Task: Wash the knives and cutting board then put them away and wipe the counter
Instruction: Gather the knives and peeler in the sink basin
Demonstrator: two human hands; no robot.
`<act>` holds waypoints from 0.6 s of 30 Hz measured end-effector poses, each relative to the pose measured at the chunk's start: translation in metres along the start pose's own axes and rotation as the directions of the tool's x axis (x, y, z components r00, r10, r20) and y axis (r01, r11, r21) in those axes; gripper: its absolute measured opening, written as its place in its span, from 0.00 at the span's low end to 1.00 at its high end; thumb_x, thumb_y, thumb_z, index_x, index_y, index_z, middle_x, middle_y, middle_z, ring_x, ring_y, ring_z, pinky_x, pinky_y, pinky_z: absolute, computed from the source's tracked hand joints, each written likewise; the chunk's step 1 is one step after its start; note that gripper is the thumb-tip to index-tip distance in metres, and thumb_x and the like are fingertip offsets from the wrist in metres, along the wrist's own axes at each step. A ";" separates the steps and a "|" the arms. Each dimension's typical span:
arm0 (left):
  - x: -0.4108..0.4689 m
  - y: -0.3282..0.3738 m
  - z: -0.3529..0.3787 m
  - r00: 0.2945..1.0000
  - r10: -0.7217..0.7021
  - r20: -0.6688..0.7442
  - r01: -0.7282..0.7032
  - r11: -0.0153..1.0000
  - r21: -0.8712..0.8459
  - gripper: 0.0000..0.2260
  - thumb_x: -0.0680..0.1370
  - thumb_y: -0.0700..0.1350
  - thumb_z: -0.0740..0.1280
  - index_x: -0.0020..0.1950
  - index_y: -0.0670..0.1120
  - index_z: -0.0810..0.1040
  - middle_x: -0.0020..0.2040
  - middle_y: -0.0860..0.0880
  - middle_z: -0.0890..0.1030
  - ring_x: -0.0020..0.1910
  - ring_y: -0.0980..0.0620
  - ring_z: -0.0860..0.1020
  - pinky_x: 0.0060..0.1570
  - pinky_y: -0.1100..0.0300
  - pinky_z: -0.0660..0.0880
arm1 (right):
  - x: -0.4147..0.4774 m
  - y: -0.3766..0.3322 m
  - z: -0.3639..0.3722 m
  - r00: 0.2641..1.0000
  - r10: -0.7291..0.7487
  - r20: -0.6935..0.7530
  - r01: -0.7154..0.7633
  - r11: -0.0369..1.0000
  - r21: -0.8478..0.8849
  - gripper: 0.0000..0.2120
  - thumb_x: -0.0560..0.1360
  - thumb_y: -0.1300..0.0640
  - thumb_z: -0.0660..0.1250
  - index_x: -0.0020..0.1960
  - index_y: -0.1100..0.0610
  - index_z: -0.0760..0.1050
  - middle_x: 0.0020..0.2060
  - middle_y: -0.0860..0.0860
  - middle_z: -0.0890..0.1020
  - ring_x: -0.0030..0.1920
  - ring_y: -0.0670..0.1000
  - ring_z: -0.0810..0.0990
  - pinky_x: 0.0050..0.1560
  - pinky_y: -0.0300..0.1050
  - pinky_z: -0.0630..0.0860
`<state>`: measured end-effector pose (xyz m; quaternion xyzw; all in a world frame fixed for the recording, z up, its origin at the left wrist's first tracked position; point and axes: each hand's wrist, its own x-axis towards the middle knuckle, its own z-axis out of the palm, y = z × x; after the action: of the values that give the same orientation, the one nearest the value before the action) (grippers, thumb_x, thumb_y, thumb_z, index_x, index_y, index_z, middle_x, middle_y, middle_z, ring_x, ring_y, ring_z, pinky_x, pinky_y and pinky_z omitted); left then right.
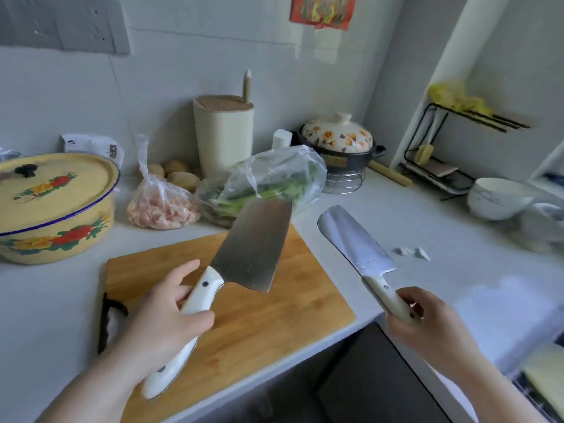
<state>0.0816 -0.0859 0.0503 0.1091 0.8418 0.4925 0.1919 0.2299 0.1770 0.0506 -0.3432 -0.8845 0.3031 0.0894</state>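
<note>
- The left hand (164, 312) is wrapped around the white handle of a big cleaver (254, 242), held up over the cutting board (274, 315).
- The right hand (427, 319) pinches the end of the white handle of a smaller knife (355, 239), held up over the counter (457, 233).
- The two blades are close together. They could bump, or one could nick a hand.
- The right hand only has the handle's end, so that knife could slip and fall.
- The blades are flat, shiny metal. The smaller one looks wet or spotty.
- The board is smooth yellow wood, lying flat on the counter near the front edge.
</note>
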 end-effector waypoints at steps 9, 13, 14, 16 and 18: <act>0.013 0.047 0.141 0.908 0.169 0.384 -0.182 0.983 -0.003 0.30 0.66 0.35 0.71 0.66 0.51 0.71 0.53 0.54 0.80 0.46 0.53 0.79 0.48 0.52 0.77 | -0.070 0.125 -0.080 0.909 0.352 -0.224 -0.327 0.934 0.143 0.09 0.68 0.63 0.69 0.39 0.49 0.72 0.31 0.51 0.74 0.28 0.50 0.68 0.29 0.42 0.63; -0.007 0.075 0.217 0.831 0.279 0.482 -0.314 0.949 -0.007 0.24 0.65 0.35 0.71 0.57 0.56 0.75 0.40 0.69 0.72 0.43 0.61 0.76 0.40 0.66 0.71 | -0.111 0.181 -0.119 0.849 0.418 -0.324 -0.394 0.909 0.139 0.15 0.67 0.64 0.70 0.35 0.45 0.70 0.32 0.49 0.76 0.29 0.46 0.72 0.29 0.38 0.65; -0.014 0.083 0.237 0.807 0.300 0.509 -0.338 0.941 -0.019 0.22 0.64 0.37 0.71 0.52 0.59 0.74 0.39 0.70 0.73 0.43 0.63 0.76 0.40 0.66 0.70 | -0.122 0.198 -0.128 0.827 0.446 -0.343 -0.419 0.895 0.154 0.15 0.67 0.64 0.70 0.35 0.45 0.70 0.31 0.48 0.76 0.28 0.45 0.72 0.29 0.37 0.66; -0.032 0.098 0.279 0.756 0.331 0.565 -0.379 0.925 -0.035 0.22 0.63 0.38 0.71 0.50 0.59 0.74 0.41 0.68 0.75 0.44 0.62 0.77 0.44 0.63 0.70 | -0.146 0.236 -0.147 0.775 0.511 -0.372 -0.483 0.858 0.174 0.14 0.67 0.65 0.69 0.34 0.47 0.70 0.29 0.47 0.74 0.28 0.45 0.71 0.29 0.37 0.65; -0.055 0.112 0.322 0.719 0.338 0.607 -0.407 0.913 -0.027 0.22 0.65 0.36 0.71 0.52 0.57 0.73 0.41 0.66 0.74 0.46 0.58 0.77 0.48 0.63 0.68 | -0.170 0.274 -0.164 0.710 0.585 -0.393 -0.552 0.808 0.205 0.10 0.67 0.64 0.68 0.35 0.50 0.72 0.28 0.48 0.73 0.29 0.48 0.69 0.32 0.41 0.64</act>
<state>0.2689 0.2023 0.0180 0.4364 0.7232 0.4145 0.3386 0.5691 0.3013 0.0263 -0.6541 -0.6806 0.2622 0.2005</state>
